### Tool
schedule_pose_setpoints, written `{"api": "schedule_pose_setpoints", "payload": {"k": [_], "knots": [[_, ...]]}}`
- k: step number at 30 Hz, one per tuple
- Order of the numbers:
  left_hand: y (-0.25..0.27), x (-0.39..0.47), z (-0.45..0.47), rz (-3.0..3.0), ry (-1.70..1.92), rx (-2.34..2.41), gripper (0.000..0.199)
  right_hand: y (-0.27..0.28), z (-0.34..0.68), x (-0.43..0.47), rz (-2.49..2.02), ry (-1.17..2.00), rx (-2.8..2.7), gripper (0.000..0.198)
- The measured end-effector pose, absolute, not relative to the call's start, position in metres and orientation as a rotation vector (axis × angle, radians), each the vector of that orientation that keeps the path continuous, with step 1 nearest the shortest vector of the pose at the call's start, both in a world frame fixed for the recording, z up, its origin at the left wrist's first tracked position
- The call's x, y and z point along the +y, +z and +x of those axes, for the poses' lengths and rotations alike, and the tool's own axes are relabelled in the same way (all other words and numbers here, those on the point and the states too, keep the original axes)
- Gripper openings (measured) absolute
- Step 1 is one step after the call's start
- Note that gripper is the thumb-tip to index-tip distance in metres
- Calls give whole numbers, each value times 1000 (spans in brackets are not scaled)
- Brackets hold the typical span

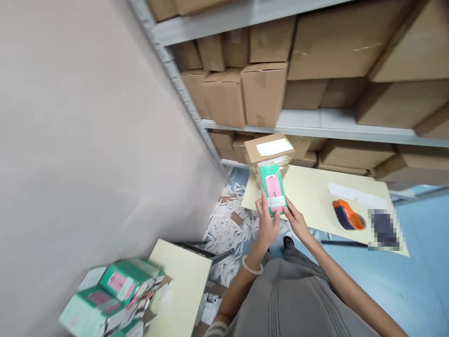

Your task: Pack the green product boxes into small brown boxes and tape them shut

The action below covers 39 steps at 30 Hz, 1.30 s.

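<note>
A green box (274, 186) with a pink cup-like picture and a pale label band is held upright in front of me. My left hand (268, 225) grips its lower left side, with the thumb near the bottom edge. At the lower right corner my right hand (296, 224) pinches the same box. Just behind it a brown carton (249, 152) with a white label stands on the pale table (305, 182); the box in my hands hides part of the carton.
An orange and dark blue tape dispenser (351, 216), a white paper strip (356, 194) and a pixelated dark item (385, 229) lie on the table. Shelves (308, 122) hold several cartons. Green boxes (115, 281) pile up on a second table (182, 276); paper scraps (231, 229) litter the floor.
</note>
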<state>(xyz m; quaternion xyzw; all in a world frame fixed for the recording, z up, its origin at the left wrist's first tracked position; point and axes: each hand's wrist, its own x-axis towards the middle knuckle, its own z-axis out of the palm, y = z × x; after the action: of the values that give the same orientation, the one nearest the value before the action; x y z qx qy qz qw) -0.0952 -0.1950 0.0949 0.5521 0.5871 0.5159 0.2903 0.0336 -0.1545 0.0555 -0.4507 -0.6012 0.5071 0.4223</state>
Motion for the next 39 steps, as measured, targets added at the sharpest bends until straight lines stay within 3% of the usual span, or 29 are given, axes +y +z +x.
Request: {"api": "schedule_pose_setpoints", "payload": {"k": [8,19,27,32,36,39], "knots": [[67,-161,23,1540,1077,1099,77,39,163,-188,-1500,966,-1210,67],[46,-118,80,1113,1090,1074,88,9,249,-165,-1449,1045,-1279,70],[32,-79,85,1056,1227,1298,77,4,263,-98,-1245,1158,-1571,57],[11,-59,71,1226,1251,1320,82,-28,243,-66,-1177,1273,-1516,59],[-18,-52,60,1419,1202,1351,64,-61,218,-52,-1268,1313,-1463,66],[-44,-57,52,1346,1166,1300,62,-83,205,-47,-1323,1275,-1435,72]]}}
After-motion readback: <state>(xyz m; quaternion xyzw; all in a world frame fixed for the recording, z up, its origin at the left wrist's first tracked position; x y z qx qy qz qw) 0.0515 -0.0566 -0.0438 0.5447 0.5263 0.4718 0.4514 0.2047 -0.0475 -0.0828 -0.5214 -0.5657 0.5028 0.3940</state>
